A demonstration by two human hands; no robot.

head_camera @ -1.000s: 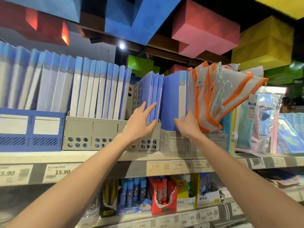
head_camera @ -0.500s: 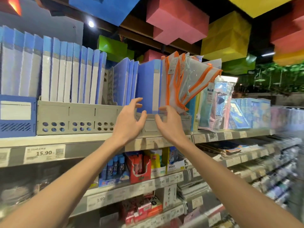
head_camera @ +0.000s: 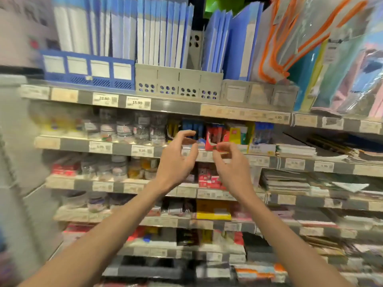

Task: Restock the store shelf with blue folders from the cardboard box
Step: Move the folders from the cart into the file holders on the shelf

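Below blue folders (head_camera: 163, 32), price tags (head_camera: 105, 99) read 23.90, 15.90.

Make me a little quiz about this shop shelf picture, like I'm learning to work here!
1. True or false: the left hand is holding a folder.
2. Where do the blue folders stand? A) on the highest shelf in view B) on the lowest shelf C) on the floor
3. Fill in: the clear pouches right of the folders have ____ edges.

Key: 1 false, it holds nothing. 2 A. 3 orange.
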